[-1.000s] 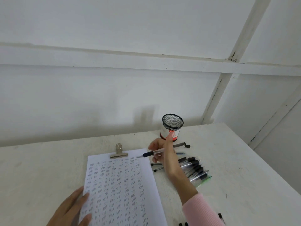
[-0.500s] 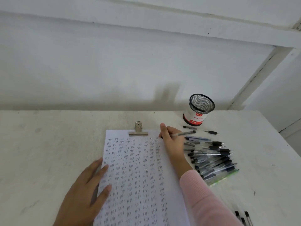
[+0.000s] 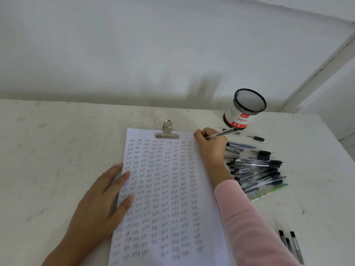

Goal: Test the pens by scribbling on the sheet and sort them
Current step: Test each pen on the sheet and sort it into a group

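Pinching a grey-barrelled pen (image 3: 221,133) near its tip, the right hand (image 3: 210,148) has its fingers curled round it. The tip meets the top right corner of the sheet (image 3: 169,198), and the barrel slants away to the right. Just left of the grip, a metal clip (image 3: 167,131) bites the sheet's top edge. Right of the wrist lies a heap of pens (image 3: 255,169), and beyond the knuckles stands a mesh cup (image 3: 245,110). Across the scribble-covered sheet, the left hand (image 3: 99,204) lies flat, straight fingers pressing its left edge.
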